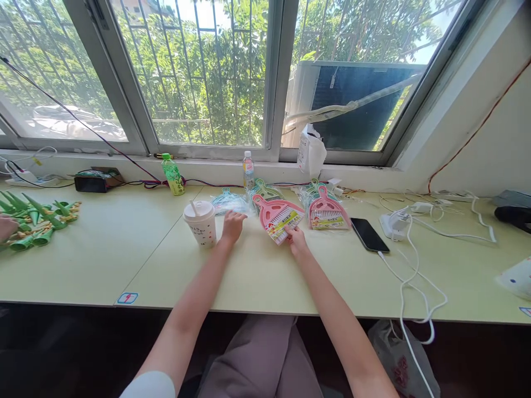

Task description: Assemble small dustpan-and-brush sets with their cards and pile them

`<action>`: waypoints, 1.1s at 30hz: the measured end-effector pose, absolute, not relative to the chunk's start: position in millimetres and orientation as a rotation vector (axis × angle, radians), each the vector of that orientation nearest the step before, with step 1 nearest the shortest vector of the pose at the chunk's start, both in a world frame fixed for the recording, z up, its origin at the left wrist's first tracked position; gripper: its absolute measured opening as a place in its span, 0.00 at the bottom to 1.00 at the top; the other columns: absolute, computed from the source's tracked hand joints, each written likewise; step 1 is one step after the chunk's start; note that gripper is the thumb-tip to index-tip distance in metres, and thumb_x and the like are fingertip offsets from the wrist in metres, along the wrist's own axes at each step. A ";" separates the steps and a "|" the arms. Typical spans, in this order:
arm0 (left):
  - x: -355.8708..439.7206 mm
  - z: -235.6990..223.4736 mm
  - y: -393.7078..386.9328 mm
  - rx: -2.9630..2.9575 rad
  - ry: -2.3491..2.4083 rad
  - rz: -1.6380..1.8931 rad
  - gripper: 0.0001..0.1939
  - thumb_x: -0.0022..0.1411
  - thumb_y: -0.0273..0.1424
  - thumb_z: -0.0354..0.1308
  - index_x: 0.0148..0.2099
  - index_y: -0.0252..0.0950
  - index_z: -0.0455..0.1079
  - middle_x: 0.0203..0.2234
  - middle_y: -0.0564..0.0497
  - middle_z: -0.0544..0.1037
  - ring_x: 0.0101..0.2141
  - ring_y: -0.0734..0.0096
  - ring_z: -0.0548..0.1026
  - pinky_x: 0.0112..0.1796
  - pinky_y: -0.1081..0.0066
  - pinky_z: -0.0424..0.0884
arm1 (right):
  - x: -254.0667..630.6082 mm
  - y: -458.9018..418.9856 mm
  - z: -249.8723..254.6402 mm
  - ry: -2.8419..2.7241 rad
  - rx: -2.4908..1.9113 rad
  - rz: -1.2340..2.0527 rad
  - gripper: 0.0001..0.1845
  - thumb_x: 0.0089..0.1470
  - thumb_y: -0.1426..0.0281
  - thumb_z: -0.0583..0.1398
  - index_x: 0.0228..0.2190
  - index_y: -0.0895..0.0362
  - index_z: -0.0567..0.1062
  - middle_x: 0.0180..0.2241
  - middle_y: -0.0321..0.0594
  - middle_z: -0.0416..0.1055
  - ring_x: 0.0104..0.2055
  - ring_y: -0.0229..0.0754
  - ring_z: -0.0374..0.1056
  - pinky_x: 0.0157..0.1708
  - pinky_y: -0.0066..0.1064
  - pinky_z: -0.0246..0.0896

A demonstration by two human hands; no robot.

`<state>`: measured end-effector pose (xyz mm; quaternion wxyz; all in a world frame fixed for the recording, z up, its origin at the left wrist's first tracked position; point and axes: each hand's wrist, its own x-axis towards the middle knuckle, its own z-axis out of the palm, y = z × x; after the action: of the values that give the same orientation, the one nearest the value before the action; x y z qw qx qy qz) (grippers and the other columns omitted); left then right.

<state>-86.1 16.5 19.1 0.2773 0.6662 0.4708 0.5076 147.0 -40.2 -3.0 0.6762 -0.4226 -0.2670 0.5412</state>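
My right hand [297,239] pinches the near edge of a pink mini dustpan-and-brush set [277,214] in clear wrapping, lying on the pale green table [257,276]. My left hand [233,225] rests with fingers curled on the table, touching the clear wrapping of a blue dustpan set [229,202]. A second pink set [326,210] lies on a stack to the right, and a green set [265,190] sits behind.
A white lidded cup with a straw [201,223] stands left of my left hand. A black phone [369,234] on a white cable lies to the right. Two bottles [173,174] stand by the window sill. Green cone items [33,221] and another person's hand [6,226] are far left.
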 end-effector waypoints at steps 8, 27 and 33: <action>-74.3 34.1 -4.0 1.993 1.140 1.480 0.14 0.54 0.18 0.52 0.28 0.43 0.72 0.43 0.51 0.77 0.60 0.59 0.60 0.64 0.46 0.35 | 161.1 -36.2 -2.0 -0.588 -0.943 1.170 0.14 0.42 0.71 0.65 0.34 0.53 0.71 0.38 0.39 0.76 0.41 0.44 0.74 0.38 0.36 0.74; -74.5 26.2 6.2 2.126 0.944 0.530 0.21 0.48 0.31 0.61 0.48 0.38 0.72 0.39 0.47 0.78 0.33 0.67 0.75 0.35 0.68 0.71 | 170.0 -28.7 -10.7 -0.526 -0.942 1.217 0.15 0.41 0.76 0.64 0.35 0.53 0.71 0.33 0.38 0.77 0.34 0.41 0.75 0.32 0.30 0.73; -73.0 26.8 3.1 2.365 1.312 0.359 0.11 0.52 0.33 0.61 0.39 0.39 0.72 0.32 0.51 0.76 0.34 0.65 0.74 0.33 0.71 0.66 | 169.4 -30.8 -5.4 -0.500 -0.936 1.238 0.17 0.41 0.77 0.64 0.36 0.53 0.72 0.32 0.36 0.78 0.33 0.41 0.75 0.30 0.31 0.74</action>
<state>-73.0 3.1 26.8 0.2049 0.8484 0.4708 0.1288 169.4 -30.8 -5.4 0.6857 -0.4180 -0.2232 0.5525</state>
